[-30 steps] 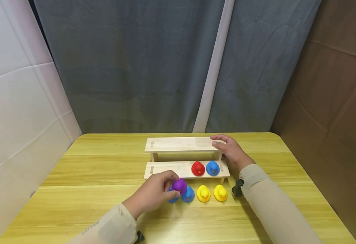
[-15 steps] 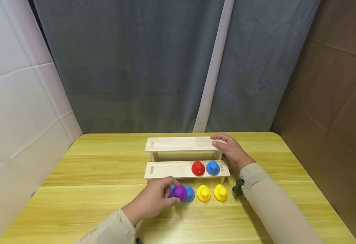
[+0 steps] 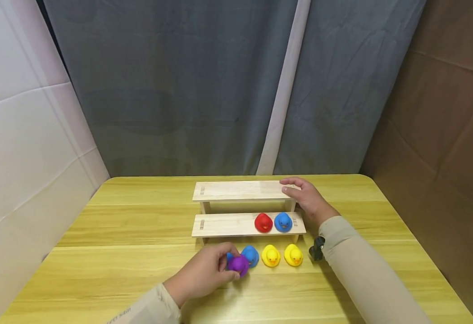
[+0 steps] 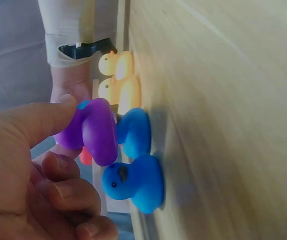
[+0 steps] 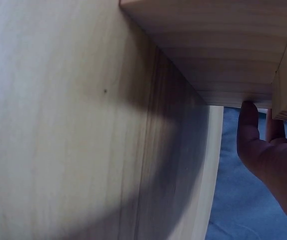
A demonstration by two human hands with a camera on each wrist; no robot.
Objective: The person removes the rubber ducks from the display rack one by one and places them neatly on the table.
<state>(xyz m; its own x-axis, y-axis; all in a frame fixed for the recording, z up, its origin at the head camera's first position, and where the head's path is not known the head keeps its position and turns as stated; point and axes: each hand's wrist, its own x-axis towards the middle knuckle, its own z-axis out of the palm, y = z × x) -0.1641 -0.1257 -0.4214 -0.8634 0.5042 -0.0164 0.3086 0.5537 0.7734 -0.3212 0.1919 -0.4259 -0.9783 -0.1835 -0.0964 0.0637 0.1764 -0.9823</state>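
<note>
My left hand (image 3: 208, 271) pinches a purple toy duck (image 3: 238, 265) between thumb and fingers, in front of two blue ducks. In the left wrist view the purple duck (image 4: 99, 131) overlaps one blue duck (image 4: 136, 132), while the other blue duck (image 4: 146, 185) sits on the table near my curled lower fingers. At the back, my right hand (image 3: 307, 198) grips the right end of a two-step wooden stand's upper shelf (image 3: 236, 191). The right wrist view shows fingertips (image 5: 249, 112) at the shelf's edge.
On the lower shelf (image 3: 224, 225) sit a red duck (image 3: 263, 223) and a blue duck (image 3: 283, 222). Two yellow ducks, one at left (image 3: 270, 256) and one at right (image 3: 293, 255), stand on the table before it. A grey curtain (image 3: 171, 90) hangs behind the table (image 3: 119, 261).
My left hand has brought the purple duck down and toward the table's front, from over the blue ducks to in front of them. The right hand has stayed at the upper shelf.
</note>
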